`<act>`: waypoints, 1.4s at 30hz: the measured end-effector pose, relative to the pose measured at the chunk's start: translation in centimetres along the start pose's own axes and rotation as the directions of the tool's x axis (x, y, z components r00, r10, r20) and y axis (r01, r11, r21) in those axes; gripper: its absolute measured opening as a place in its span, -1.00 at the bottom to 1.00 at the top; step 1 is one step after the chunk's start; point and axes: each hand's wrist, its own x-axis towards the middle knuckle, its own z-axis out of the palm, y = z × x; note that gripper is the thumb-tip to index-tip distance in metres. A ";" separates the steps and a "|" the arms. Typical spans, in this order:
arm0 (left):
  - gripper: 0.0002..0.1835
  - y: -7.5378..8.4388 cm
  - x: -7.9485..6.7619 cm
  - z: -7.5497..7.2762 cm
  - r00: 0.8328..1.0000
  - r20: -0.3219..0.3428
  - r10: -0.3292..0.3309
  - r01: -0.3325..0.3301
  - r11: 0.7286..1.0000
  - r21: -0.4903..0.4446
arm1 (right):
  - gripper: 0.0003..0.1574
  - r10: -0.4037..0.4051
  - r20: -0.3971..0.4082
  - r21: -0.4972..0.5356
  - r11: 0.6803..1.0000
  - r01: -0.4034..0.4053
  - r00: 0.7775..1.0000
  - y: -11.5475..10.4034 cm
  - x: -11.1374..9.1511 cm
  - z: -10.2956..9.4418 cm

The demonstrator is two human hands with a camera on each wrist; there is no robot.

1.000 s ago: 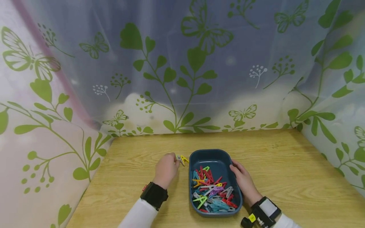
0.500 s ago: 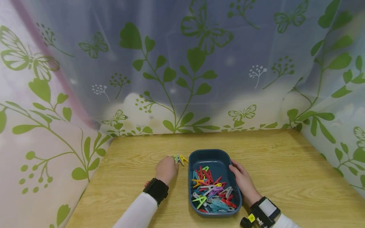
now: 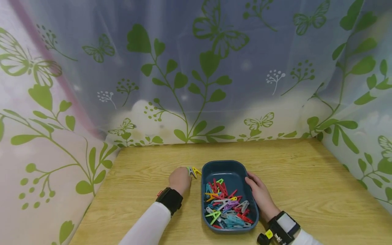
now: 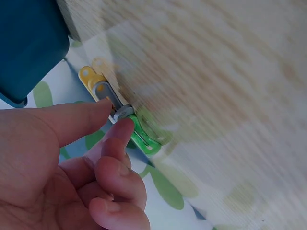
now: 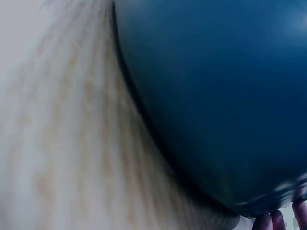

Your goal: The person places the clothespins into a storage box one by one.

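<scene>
A dark blue plastic tub (image 3: 225, 167) holds a heap of clothespins (image 3: 226, 207) in several colours. To its left, a yellow clothespin (image 3: 196, 170), a grey clothespin (image 3: 192, 172) and a green clothespin (image 4: 145, 138) stand close together in a row on the table. My left hand (image 3: 180, 180) is at the green end of this row. In the left wrist view its thumb and index fingertips lie right at the grey and green clothespins, with a gap between them. My right hand (image 3: 261, 195) holds the tub's right side, thumb at the rim; its fingertips show past the tub in the right wrist view.
The wooden table (image 3: 306, 180) extends on both sides of the tub. Patterned curtains (image 3: 183, 68) with green leaves and butterflies close it in at the back and sides. Each wrist wears a black strap (image 3: 170, 201).
My left hand has drawn slightly left off the row, so more of the clothespins shows, and then stayed close. The right hand and tub have kept their place.
</scene>
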 end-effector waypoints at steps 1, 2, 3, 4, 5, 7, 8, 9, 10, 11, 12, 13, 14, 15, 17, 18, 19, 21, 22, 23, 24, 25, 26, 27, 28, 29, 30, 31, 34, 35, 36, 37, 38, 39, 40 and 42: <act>-0.76 0.0 0.0 0.0 1.000 0.006 -0.001 0.001 1.000 0.005 | -0.22 0.000 0.000 -0.001 1.000 0.000 1.000 0.0 0.0 0.0; -0.75 0.0 0.1 0.0 1.000 0.010 -0.003 0.003 1.000 0.008 | -0.21 0.000 0.000 -0.001 1.000 0.000 1.000 0.0 0.0 0.0; -0.75 0.0 0.1 0.0 1.000 0.012 -0.008 0.008 1.000 0.007 | -0.21 0.002 0.000 -0.003 1.000 -0.002 1.000 0.0 0.0 0.0; -0.74 0.0 0.1 0.0 1.000 0.012 -0.012 0.011 1.000 0.006 | -0.21 0.002 0.001 -0.003 1.000 -0.002 1.000 0.0 0.0 0.0; -0.74 0.0 0.1 0.0 1.000 0.013 -0.016 0.016 1.000 0.004 | -0.21 0.002 0.002 -0.004 1.000 -0.002 1.000 0.0 0.0 0.0; -0.74 -0.1 0.1 0.0 1.000 0.014 -0.024 0.024 1.000 -0.001 | -0.20 0.003 0.002 -0.007 1.000 -0.003 1.000 0.0 0.0 0.0; -0.75 -0.1 0.1 0.0 1.000 0.014 -0.027 0.027 1.000 -0.002 | -0.20 0.004 0.002 -0.009 1.000 -0.004 1.000 0.0 0.0 0.0; -0.75 -0.1 0.1 0.0 0.999 0.015 -0.028 0.028 1.000 -0.003 | -0.20 0.004 0.002 -0.011 1.000 -0.004 1.000 0.0 0.0 0.0; -0.75 -0.1 0.2 0.0 0.999 0.019 -0.028 0.028 1.000 0.001 | -0.20 0.004 0.002 -0.013 1.000 -0.004 1.000 0.0 0.0 0.0; -0.75 -0.1 0.2 0.1 0.999 0.024 -0.029 0.029 1.000 0.004 | -0.20 0.006 0.002 -0.015 1.000 -0.006 1.000 0.0 0.1 0.0; -0.74 -0.1 0.2 0.1 0.999 0.026 -0.028 0.027 1.000 0.007 | -0.19 0.007 0.003 -0.016 1.000 -0.007 1.000 0.0 0.1 0.0; -0.73 -0.1 0.2 0.1 0.999 0.027 -0.026 0.026 1.000 0.011 | -0.19 0.008 0.003 -0.017 1.000 -0.008 1.000 0.0 0.1 0.0; -0.73 -0.2 0.2 0.1 0.999 0.029 -0.026 0.026 1.000 0.014 | -0.19 0.008 0.004 -0.016 1.000 -0.008 1.000 0.0 0.1 0.0; -0.73 -0.2 0.2 0.2 0.999 0.030 -0.027 0.027 1.000 0.017 | -0.19 0.009 0.004 -0.014 1.000 -0.009 1.000 0.0 0.1 0.0; -0.74 -0.2 0.1 0.2 0.999 0.024 -0.028 0.028 0.999 0.021 | -0.20 0.008 0.004 -0.012 1.000 -0.008 1.000 0.0 0.1 0.0; -0.76 -0.2 0.1 0.2 0.999 0.017 -0.028 0.028 0.999 0.021 | -0.20 0.008 0.004 -0.012 1.000 -0.007 1.000 0.0 0.1 0.0; -0.77 -0.2 0.1 0.1 1.000 0.008 -0.028 0.027 0.999 0.020 | -0.20 0.007 0.003 -0.013 1.000 -0.007 1.000 0.0 0.1 -0.1; -0.80 -0.3 0.0 0.0 1.000 -0.011 -0.021 0.021 1.000 0.020 | -0.20 0.004 0.003 -0.015 1.000 -0.004 1.000 0.0 0.1 -0.1; -0.81 -0.4 -0.1 -0.1 1.000 -0.014 -0.018 0.018 1.000 0.018 | -0.20 0.004 0.003 -0.017 1.000 -0.004 1.000 0.0 0.1 -0.1; -0.82 -0.4 -0.2 -0.2 1.000 -0.014 -0.017 0.017 1.000 0.016 | -0.19 0.005 0.003 -0.018 1.000 -0.005 1.000 0.0 0.1 -0.1; -0.82 -0.4 -0.3 -0.4 1.000 -0.013 -0.015 0.015 1.000 0.013 | -0.19 0.006 0.003 -0.019 1.000 -0.006 1.000 0.0 0.1 -0.1; -0.82 -0.5 -0.3 -0.6 1.000 -0.010 -0.014 0.014 1.000 0.013 | -0.18 0.006 0.004 -0.018 1.000 -0.006 1.000 0.0 0.0 -0.1; -0.82 -0.5 -0.4 -0.8 1.000 -0.004 -0.014 0.014 1.000 0.015 | -0.18 0.007 0.004 -0.017 1.000 -0.007 1.000 0.0 0.0 -0.1; -0.82 -0.6 -0.5 -1.0 1.000 -0.002 -0.014 0.014 1.000 0.016 | -0.18 0.007 0.005 -0.017 1.000 -0.007 1.000 0.0 0.0 -0.1; -0.82 -0.6 -0.5 -1.3 1.000 0.001 -0.016 0.016 1.000 0.012 | -0.18 0.008 0.005 -0.018 1.000 -0.008 1.000 0.0 0.0 -0.1; -0.83 -0.5 -0.6 -1.6 1.000 -0.005 -0.015 0.015 1.000 0.008 | -0.18 0.007 0.006 -0.018 1.000 -0.007 1.000 0.0 0.0 -0.1; -0.83 -0.5 -0.7 -1.9 1.000 -0.013 -0.012 0.012 1.000 0.004 | -0.18 0.007 0.006 -0.018 1.000 -0.007 1.000 0.0 0.0 -0.1; -0.83 -0.4 -0.8 -2.2 1.000 -0.022 -0.006 0.006 1.000 0.002 | -0.18 0.007 0.006 -0.015 1.000 -0.007 1.000 0.0 -0.1 -0.1; -0.82 -0.1 -1.2 -3.1 0.999 -0.048 0.025 -0.027 0.999 -0.028 | -0.18 0.005 0.008 -0.008 1.000 -0.005 1.000 0.0 -0.1 -0.1; -0.81 0.1 -1.4 -3.4 0.998 -0.056 0.038 -0.041 0.998 -0.044 | -0.19 0.005 0.009 -0.006 1.000 -0.005 1.000 0.0 -0.1 -0.1; -0.79 0.3 -1.7 -3.7 0.997 -0.063 0.051 -0.054 0.997 -0.057 | -0.19 0.004 0.008 -0.003 1.000 -0.004 1.000 0.0 -0.1 -0.1; -0.77 0.5 -2.0 -3.9 0.995 -0.074 0.066 -0.071 0.995 -0.073 | -0.19 0.004 0.007 -0.004 1.000 -0.004 1.000 0.0 -0.1 -0.1; -0.74 0.7 -2.3 -4.1 0.993 -0.083 0.079 -0.086 0.992 -0.091 | -0.19 0.004 0.007 -0.007 1.000 -0.003 1.000 0.0 -0.1 -0.1; -0.71 0.9 -2.7 -4.2 0.991 -0.096 0.094 -0.104 0.989 -0.103 | -0.19 0.004 0.005 -0.009 1.000 -0.004 1.000 0.0 -0.1 -0.1; -0.70 1.1 -3.1 -4.3 0.988 -0.106 0.108 -0.120 0.986 -0.116 | -0.19 0.004 0.003 -0.012 1.000 -0.004 1.000 0.0 -0.1 -0.1; -0.67 1.6 -3.9 -4.5 0.983 -0.131 0.130 -0.146 0.982 -0.123 | -0.19 0.006 0.000 -0.014 1.000 -0.006 1.000 0.0 0.0 -0.1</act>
